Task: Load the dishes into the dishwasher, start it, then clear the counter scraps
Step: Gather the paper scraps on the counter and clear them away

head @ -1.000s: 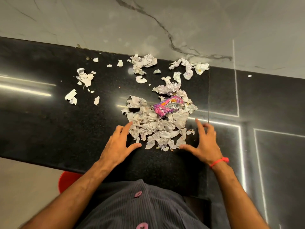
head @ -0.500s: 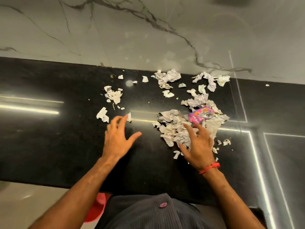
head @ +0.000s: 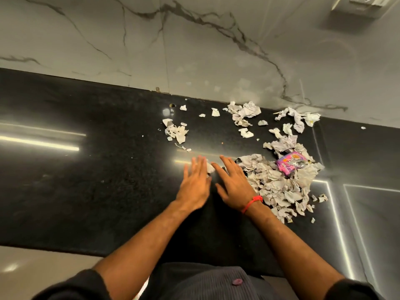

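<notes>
A: Head view: two hands on the black tabletop (head: 91, 191), side by side, palms down. Left hand (head: 194, 182) flat with fingers spread, slightly blurred. Right hand (head: 233, 185) flat too, fingers extended, red wristband (head: 252, 203) on that wrist.

B: Grip state?

A: Both fully open, neither holds anything. One small white scrap (head: 210, 167) sits between the two hands, partly under the left fingertips. Can't tell if it's pinned or just touched.

B: Where are the scraps?

A: Main pile of torn paper (head: 279, 187) lies just right of the right hand, touching its outer edge. One purple wrapper (head: 289, 163) sits on top of the pile, far side. Beyond that, four looser clusters: one small cluster (head: 176, 132) ahead of the left hand, well apart; one crumpled clump (head: 245, 112) near the wall; one strip-like clump (head: 298, 116) at the back right; one loose bunch (head: 281, 140) running from there down into the pile. Single bits are scattered around; too many tiny ones to count reliably.

B: Anything else?

A: Marble wall (head: 194, 44) behind, one socket plate (head: 363, 5) top right.
</notes>
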`<state>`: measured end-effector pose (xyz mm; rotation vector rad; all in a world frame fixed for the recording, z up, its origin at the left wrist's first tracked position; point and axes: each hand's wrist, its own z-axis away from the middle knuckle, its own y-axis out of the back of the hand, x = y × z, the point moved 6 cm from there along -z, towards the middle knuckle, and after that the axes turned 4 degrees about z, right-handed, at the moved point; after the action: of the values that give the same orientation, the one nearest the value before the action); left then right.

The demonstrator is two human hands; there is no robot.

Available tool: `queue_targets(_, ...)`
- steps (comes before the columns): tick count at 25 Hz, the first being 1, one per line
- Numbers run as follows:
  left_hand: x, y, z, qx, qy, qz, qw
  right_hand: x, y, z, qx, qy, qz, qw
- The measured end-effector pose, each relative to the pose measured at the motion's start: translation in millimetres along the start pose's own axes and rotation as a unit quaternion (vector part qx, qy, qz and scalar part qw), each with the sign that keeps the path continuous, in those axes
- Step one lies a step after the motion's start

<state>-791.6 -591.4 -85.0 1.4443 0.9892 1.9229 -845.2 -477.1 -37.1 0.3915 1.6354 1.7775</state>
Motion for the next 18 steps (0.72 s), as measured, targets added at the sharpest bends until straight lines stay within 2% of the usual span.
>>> queue_targets(2,16.0,6.3,1.3,-0.012,-0.037,0.145,0.989,0.3,-7.8,-5.6,-0.024,0.003,0.004,1.000)
queue_targets(4,1.0,31.2,-0.6,0.051,-0.035,0.201,0.978,-8.1,-17.3,-14.5,-0.048,0.025,0.037,0.998)
queue_targets(6,-36.3,62.4,-15.1,0.140,-0.012,0.128,0.982,-19.9,-29.4,-22.0,-0.076,0.053,0.089,0.992)
queue_targets(8,-81.4,93.3,-40.9,0.177,0.069,0.033,0.981,-25.1,-40.1,-23.9,-0.087,0.063,0.142,0.984)
queue_targets(10,-117.0,115.5,-68.0,0.154,0.154,-0.010,0.976,-16.8,-42.4,-18.1,-0.074,0.044,0.179,0.980)
queue_targets(12,-130.5,115.4,-87.6,0.103,0.175,-0.040,0.978,-1.5,-40.0,-5.5,-0.062,0.017,0.193,0.979)
queue_targets(15,-100.4,86.4,-93.8,0.063,0.118,-0.116,0.984,18.5,-30.1,1.5,-0.055,-0.004,0.158,0.986)
queue_targets(18,-38.0,41.9,-86.2,0.036,0.009,-0.093,0.995,26.7,-2.9,-23.8,0.021,-0.032,0.018,0.999)
